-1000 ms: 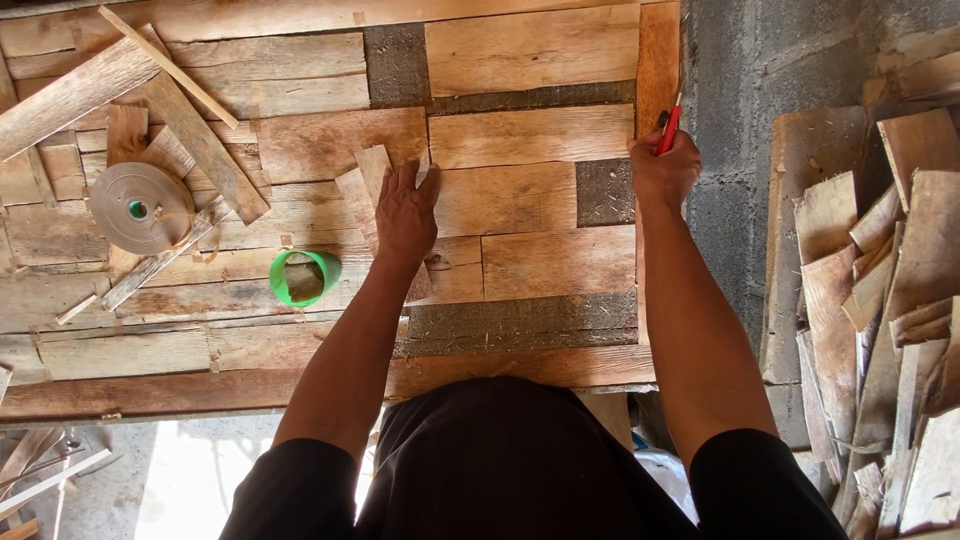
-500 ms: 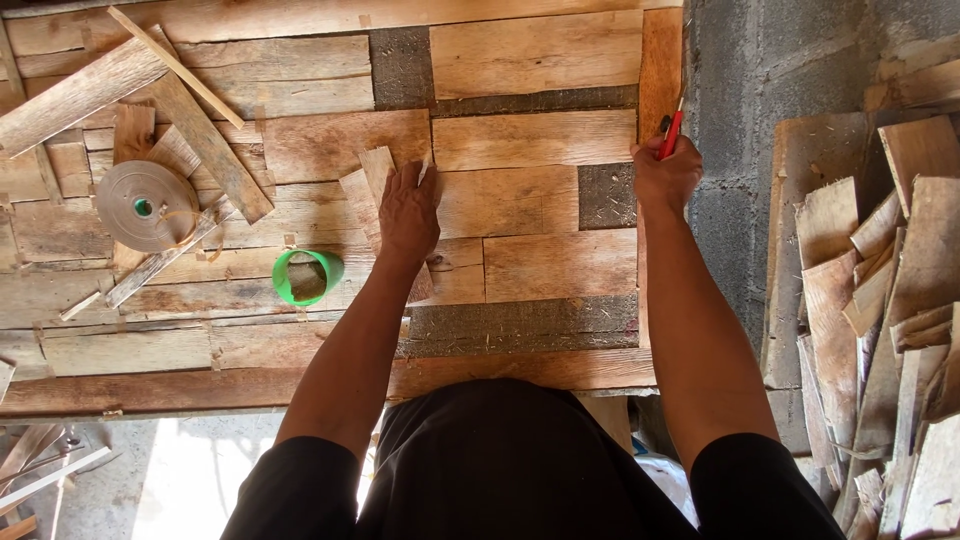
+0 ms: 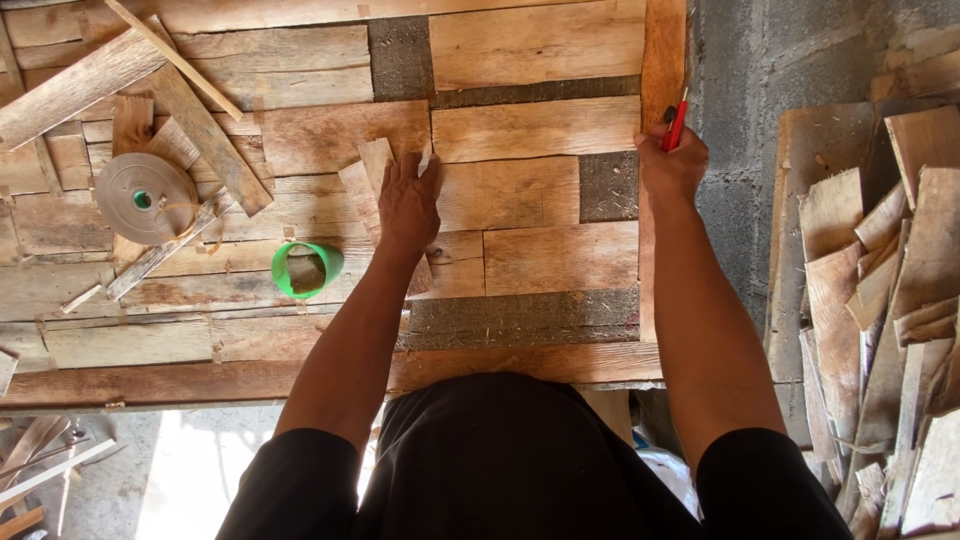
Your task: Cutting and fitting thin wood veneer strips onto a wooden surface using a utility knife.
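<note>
Clenched around a red pencil (image 3: 677, 124), the right hand (image 3: 672, 166) makes its grip at the right edge of the bench (image 3: 300, 385), the pencil tip against the upright wooden strip (image 3: 664, 60) that runs along that edge. Over at mid-bench the left hand (image 3: 408, 205) lies flat and released, fingers spread, pressing a small wood offcut (image 3: 372, 175) onto the patchwork of boards; it grasps nothing.

Right of the strip the bench ends, with a grey block wall (image 3: 760, 80) just beside it and a stack of rough wood pieces (image 3: 880, 280) leaning further right, so little room lies on that side. Between the two hands the boards are flat and unobstructed. Left of the flat hand a green tape ring (image 3: 305, 268) sits near, then a round spool of banding (image 3: 146, 197) and several loose slats (image 3: 190, 120) lying crosswise, crowding the left part. The near edge runs under the person's body.
</note>
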